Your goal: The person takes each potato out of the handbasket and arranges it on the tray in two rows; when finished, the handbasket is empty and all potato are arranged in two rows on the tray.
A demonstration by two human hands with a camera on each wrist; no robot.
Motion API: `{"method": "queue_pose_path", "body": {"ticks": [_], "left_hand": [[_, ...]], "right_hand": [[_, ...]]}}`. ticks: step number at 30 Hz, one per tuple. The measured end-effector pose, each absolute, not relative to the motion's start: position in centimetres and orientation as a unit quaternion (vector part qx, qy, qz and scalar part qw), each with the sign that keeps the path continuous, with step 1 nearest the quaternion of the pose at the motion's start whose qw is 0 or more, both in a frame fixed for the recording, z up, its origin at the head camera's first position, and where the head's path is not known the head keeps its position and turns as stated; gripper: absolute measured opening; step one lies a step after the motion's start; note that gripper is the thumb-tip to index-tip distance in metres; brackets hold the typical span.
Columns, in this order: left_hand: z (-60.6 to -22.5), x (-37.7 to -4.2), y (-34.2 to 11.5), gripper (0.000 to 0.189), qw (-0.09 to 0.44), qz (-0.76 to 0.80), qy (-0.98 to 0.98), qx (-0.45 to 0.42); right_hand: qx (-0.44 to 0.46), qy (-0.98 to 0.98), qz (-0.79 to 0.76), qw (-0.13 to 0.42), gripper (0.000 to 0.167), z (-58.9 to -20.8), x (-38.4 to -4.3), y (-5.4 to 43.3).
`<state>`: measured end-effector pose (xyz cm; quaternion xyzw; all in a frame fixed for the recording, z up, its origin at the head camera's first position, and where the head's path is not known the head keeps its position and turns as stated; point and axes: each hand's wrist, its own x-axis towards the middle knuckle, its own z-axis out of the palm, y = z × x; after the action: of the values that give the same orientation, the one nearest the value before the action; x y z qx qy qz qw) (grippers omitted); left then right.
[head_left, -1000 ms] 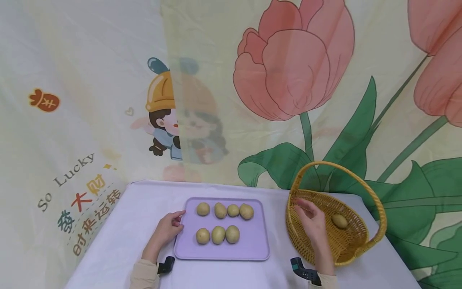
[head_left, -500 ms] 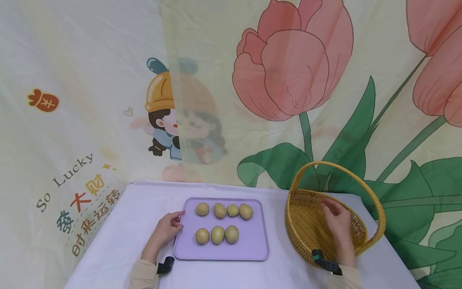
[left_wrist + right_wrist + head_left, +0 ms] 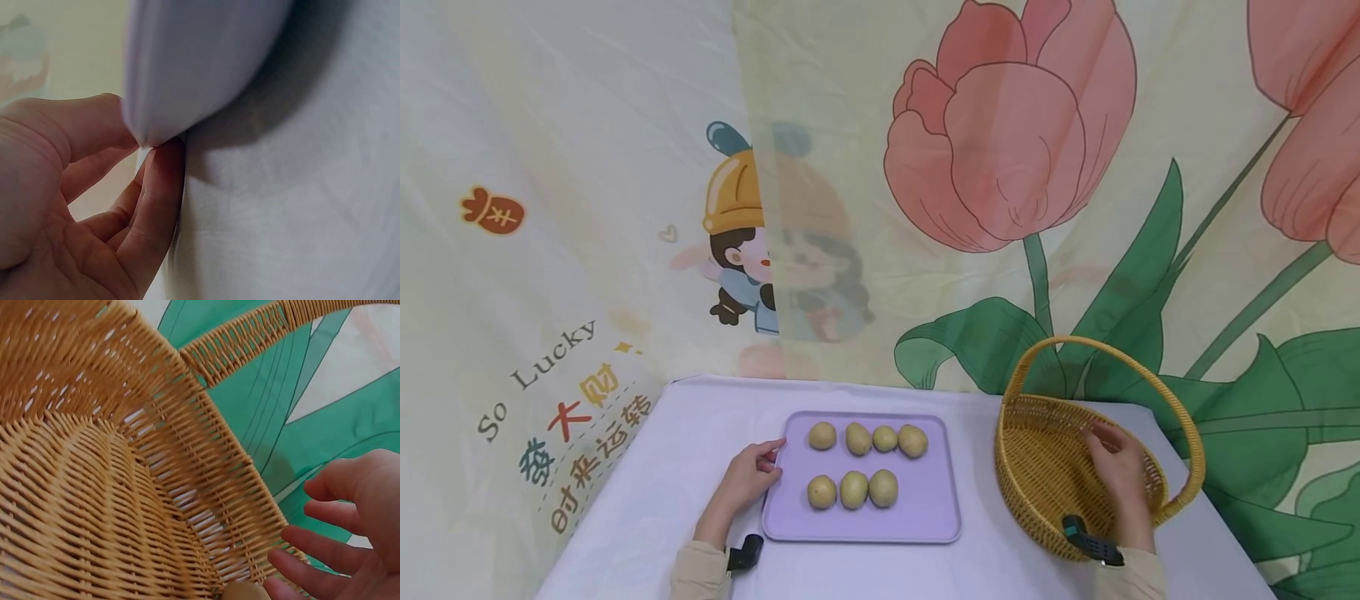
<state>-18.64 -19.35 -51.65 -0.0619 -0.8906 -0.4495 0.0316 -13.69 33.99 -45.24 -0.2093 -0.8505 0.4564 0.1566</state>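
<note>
My left hand (image 3: pixel 752 475) holds the left rim of a lilac tray (image 3: pixel 925 517), fingertips at its edge in the left wrist view. Yellow-brown potatoes lie on the tray in two rows, with a potato (image 3: pixel 912 441) at the back right and another potato (image 3: pixel 822 492) at the front left. My right hand (image 3: pixel 1118 467) is over the right side of a wicker basket (image 3: pixel 1037 467), fingers loosely bent with nothing between them. Just below those fingers, a potato (image 3: pixel 245 591) shows at the bottom edge of the right wrist view; in the head view the hand hides it.
A white cloth (image 3: pixel 647 500) covers the table. The basket's tall arched handle (image 3: pixel 1150 375) rises over its right side and back. Behind the table hangs a curtain (image 3: pixel 820 167) printed with tulips and a cartoon figure.
My right hand has moved right across the basket, and it now covers the potato seen there earlier. The left hand, the tray and its potatoes have stayed in place.
</note>
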Motion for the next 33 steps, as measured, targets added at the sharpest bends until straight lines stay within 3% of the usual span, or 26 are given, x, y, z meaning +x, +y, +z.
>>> {"method": "queue_pose_path", "body": {"ticks": [18, 25, 33], "left_hand": [[-51.6, -18.6, -19.4, 0.048, 0.025, -0.445, -0.893, -0.055], [-51.7, -18.5, -19.4, 0.048, 0.025, -0.447, -0.893, -0.057], [-51.5, -18.5, -19.2, 0.048, 0.024, -0.445, -0.893, -0.057]], "right_hand": [[-0.252, -0.843, 0.448, 0.159, 0.045, -46.1, -13.8, 34.4], [-0.293, -0.83, 0.436, 0.189, 0.044, -46.4, -13.6, 34.8], [-0.313, -0.827, 0.435, 0.17, 0.047, -46.3, -13.5, 34.9]]}}
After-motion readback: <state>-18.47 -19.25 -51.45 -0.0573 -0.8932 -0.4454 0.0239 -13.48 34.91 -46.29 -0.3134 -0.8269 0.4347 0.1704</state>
